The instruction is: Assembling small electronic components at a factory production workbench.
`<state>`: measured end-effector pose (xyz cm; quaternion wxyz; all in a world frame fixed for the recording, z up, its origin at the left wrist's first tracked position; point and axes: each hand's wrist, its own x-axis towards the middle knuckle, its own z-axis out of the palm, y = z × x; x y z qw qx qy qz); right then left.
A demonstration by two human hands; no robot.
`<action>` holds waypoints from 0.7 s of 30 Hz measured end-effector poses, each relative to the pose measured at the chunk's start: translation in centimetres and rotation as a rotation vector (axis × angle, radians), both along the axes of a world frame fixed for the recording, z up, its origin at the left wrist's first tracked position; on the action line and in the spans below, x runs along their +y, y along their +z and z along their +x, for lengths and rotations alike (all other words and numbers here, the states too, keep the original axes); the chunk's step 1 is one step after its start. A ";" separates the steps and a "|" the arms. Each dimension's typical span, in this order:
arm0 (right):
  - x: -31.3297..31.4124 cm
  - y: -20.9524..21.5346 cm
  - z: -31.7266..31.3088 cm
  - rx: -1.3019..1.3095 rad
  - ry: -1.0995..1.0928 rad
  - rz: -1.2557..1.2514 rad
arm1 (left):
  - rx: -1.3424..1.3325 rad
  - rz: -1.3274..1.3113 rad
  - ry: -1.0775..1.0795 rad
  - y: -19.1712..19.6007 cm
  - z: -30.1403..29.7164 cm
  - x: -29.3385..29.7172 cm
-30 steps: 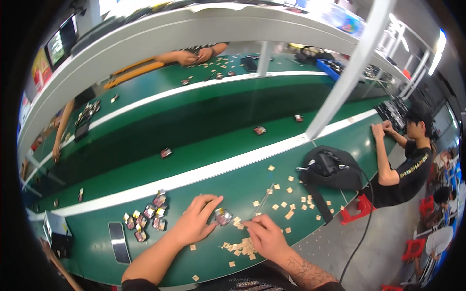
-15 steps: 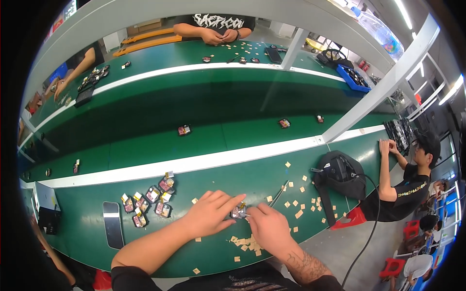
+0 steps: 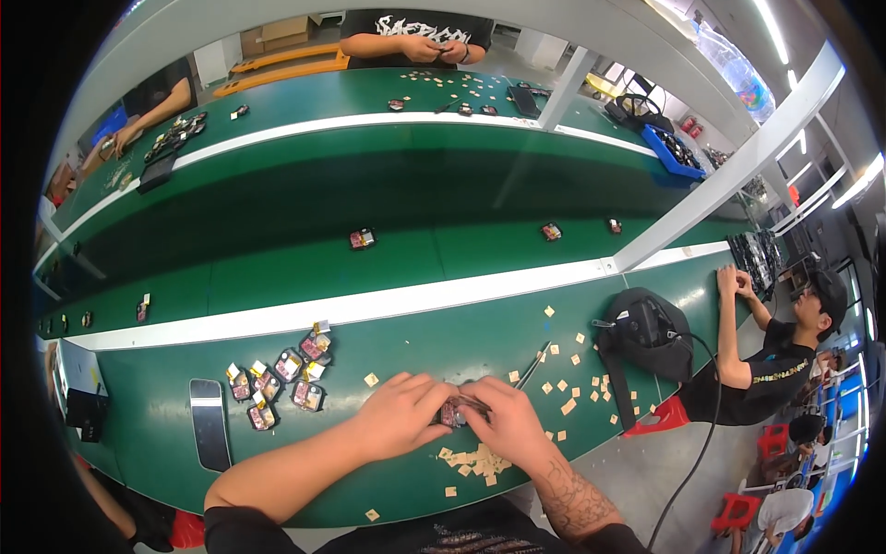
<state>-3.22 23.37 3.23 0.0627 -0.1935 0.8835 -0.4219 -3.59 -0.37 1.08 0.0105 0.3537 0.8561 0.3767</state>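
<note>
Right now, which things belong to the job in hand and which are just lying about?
Likely the job's:
small black-and-red module between left hand and right hand
pile of flat beige squares
similar modules clustered left
slim metal tweezers

Seemingly just lying about:
dark rectangular phone
black fabric bag

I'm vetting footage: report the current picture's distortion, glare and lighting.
Head view throughout: fisheye bows far white rail; right-edge ceiling light washed out; soft glare on green table beside black bag; module at the right hand too small for detail.
</note>
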 end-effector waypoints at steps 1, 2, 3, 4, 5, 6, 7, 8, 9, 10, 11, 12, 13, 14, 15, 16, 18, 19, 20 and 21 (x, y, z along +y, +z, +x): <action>0.0 -0.2 0.1 0.006 0.019 -0.040 | 0.001 -0.011 0.013 0.0 0.0 -0.1; 0.1 -0.2 0.2 0.003 0.021 -0.042 | 0.001 -0.022 0.025 0.1 0.1 -0.2; 0.1 -0.3 0.3 0.028 0.019 -0.081 | -0.002 -0.024 0.026 0.0 0.0 -0.3; 0.4 -0.2 0.3 0.056 0.014 -0.116 | 0.021 -0.035 0.001 0.0 -0.1 -0.3; 0.6 -0.1 0.5 0.056 0.012 -0.115 | 0.044 -0.045 -0.025 -0.1 -0.3 -0.3; 0.9 0.1 0.8 0.026 0.011 -0.074 | 0.044 -0.044 -0.028 -0.1 -0.3 -0.2; 1.0 0.3 1.1 -0.006 0.011 -0.035 | 0.087 -0.066 -0.049 -0.1 -0.2 -0.2; 1.1 0.9 1.2 -0.067 0.018 0.003 | 0.129 -0.088 -0.070 -0.1 -0.1 -0.2; 1.3 0.7 1.3 -0.069 0.015 0.002 | 0.127 -0.089 -0.074 -0.1 -0.1 -0.2; 1.6 0.4 1.4 -0.095 0.025 -0.034 | 0.171 -0.099 -0.076 0.0 0.0 -0.1; 1.9 0.1 1.5 -0.121 0.036 -0.070 | 0.214 -0.109 -0.078 0.0 0.1 -0.1; 2.1 0.1 1.7 -0.120 0.032 -0.072 | 0.216 -0.111 -0.082 0.1 0.2 0.0; 2.4 -0.1 1.7 -0.126 0.019 -0.141 | 0.255 -0.136 -0.077 0.0 0.4 0.1; 2.5 -0.2 1.8 -0.132 0.007 -0.209 | 0.294 -0.162 -0.070 0.0 0.4 0.2; 2.7 -0.2 1.8 -0.134 0.006 -0.209 | 0.292 -0.162 -0.071 0.0 0.5 0.2; 2.8 -0.2 1.8 -0.134 0.012 -0.195 | 0.305 -0.172 -0.074 0.0 0.5 0.3; 3.0 0.0 1.7 -0.135 0.016 -0.181 | 0.317 -0.181 -0.079 0.2 0.5 0.4; 3.0 0.3 1.5 -0.139 0.046 -0.121 | 0.346 -0.214 -0.086 0.2 0.5 0.3; 2.9 0.5 1.4 -0.143 0.076 -0.060 | 0.374 -0.246 -0.093 0.3 0.5 0.2; 2.8 0.6 1.2 -0.144 0.078 -0.062 | 0.373 -0.248 -0.092 0.3 0.5 0.2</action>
